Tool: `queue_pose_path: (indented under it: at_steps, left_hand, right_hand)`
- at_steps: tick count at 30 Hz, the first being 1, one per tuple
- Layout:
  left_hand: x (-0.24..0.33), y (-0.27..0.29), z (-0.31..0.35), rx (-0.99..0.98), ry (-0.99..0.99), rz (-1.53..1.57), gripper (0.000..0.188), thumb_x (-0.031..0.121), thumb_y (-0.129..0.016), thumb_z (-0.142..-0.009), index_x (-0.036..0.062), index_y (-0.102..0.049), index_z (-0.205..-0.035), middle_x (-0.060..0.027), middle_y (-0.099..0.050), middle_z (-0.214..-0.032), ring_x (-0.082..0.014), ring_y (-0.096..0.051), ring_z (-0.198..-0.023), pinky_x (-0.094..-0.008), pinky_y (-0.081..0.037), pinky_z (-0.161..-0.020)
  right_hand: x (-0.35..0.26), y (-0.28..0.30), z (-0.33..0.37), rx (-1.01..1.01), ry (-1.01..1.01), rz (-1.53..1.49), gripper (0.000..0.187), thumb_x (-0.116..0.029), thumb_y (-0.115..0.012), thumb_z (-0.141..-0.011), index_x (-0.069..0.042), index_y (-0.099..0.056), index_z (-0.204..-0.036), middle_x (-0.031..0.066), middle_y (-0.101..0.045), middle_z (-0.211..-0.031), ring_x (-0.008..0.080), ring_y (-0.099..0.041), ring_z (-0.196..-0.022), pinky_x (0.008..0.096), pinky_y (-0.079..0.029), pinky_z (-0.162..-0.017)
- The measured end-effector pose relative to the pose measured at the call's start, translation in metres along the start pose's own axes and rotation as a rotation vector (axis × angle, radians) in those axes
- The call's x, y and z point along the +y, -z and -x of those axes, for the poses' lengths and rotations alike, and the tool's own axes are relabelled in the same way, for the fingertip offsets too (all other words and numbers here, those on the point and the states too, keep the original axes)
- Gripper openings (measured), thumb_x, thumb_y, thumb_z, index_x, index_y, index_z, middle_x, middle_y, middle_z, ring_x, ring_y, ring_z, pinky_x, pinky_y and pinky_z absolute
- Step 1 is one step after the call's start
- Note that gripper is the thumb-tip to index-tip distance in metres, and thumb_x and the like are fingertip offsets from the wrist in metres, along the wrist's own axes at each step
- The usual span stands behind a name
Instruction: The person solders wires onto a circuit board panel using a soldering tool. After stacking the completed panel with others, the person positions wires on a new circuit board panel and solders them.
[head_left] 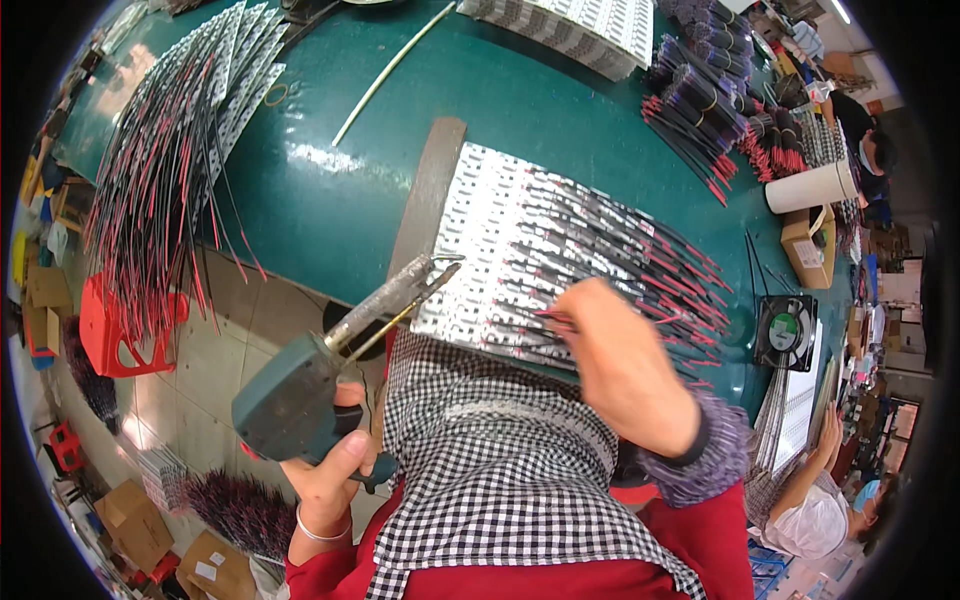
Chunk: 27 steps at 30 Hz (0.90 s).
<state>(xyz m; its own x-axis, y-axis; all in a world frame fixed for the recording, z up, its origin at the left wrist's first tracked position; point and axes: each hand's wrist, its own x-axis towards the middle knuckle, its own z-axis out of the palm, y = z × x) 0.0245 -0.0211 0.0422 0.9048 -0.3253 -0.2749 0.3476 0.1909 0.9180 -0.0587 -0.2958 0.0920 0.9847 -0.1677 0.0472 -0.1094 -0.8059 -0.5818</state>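
My left hand is wrapped round the handle of a dark green soldering gun. From the gun, a metal barrel and a thin solder feed tube reach to the left part of a white circuit board panel, where the tip touches or hovers just over it. Rows of black and red wires lie across the panel and stick out past its right side. Over the panel's lower middle, my right hand is closed, its fingertips pinching a red and black wire. The hand is slightly blurred.
A brown strip lies under the panel's left edge on the green table. Wired panels hang over the table's left edge above a red stool. Wire bundles and a small fan are on the right, near a co-worker.
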Motion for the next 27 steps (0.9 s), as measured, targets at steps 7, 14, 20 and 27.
queue_pose_path:
  at_steps: [7, 14, 20, 27]
  left_hand:
    - [0.006, -0.021, -0.057, -0.029, -0.075, 0.147, 0.056, 0.005, -0.064, -0.084, -0.0075, -0.045, -0.134, -0.0242, -0.062, -0.118, -0.0145, -0.054, -0.054, -0.0248, -0.043, -0.042]
    - [0.020, -0.041, -0.083, -0.124, 0.014, 0.015, 0.054, -0.004, -0.072, -0.083, -0.0052, -0.054, -0.134, -0.0163, -0.067, -0.119, -0.0169, -0.064, -0.071, -0.0286, -0.052, -0.060]
    - [0.004, -0.039, -0.100, -0.148, -0.084, -0.323, 0.047, -0.010, -0.065, -0.082, -0.0058, -0.057, -0.128, -0.0178, -0.066, -0.117, -0.0125, -0.057, -0.060, -0.0257, -0.045, -0.049]
    - [0.004, -0.046, -0.108, -0.198, -0.048, -0.418, 0.047, -0.012, -0.065, -0.083, -0.0059, -0.056, -0.129, -0.0164, -0.066, -0.116, -0.0114, -0.057, -0.062, -0.0248, -0.044, -0.049]
  right_hand:
    - [-0.013, 0.064, -0.082, 0.125, 0.095, 0.184, 0.014, 0.008, -0.058, -0.085, 0.005, -0.060, -0.099, 0.0179, -0.052, -0.092, 0.0355, -0.056, -0.083, 0.0380, -0.046, -0.075]
    - [0.071, -0.014, -0.133, 0.151, -0.171, -0.084, 0.017, -0.010, -0.066, -0.085, 0.004, -0.060, -0.094, 0.0236, -0.063, -0.088, 0.0459, -0.061, -0.084, 0.0500, -0.047, -0.072]
    - [0.085, -0.032, -0.141, 0.133, -0.285, -0.188, 0.017, -0.010, -0.068, -0.082, 0.004, -0.060, -0.087, 0.0241, -0.061, -0.072, 0.0462, -0.061, -0.070, 0.0498, -0.046, -0.064]
    - [0.082, -0.024, -0.140, 0.130, -0.262, -0.206, 0.015, -0.010, -0.068, -0.087, 0.003, -0.062, -0.089, 0.0230, -0.062, -0.071, 0.0430, -0.062, -0.067, 0.0482, -0.046, -0.060]
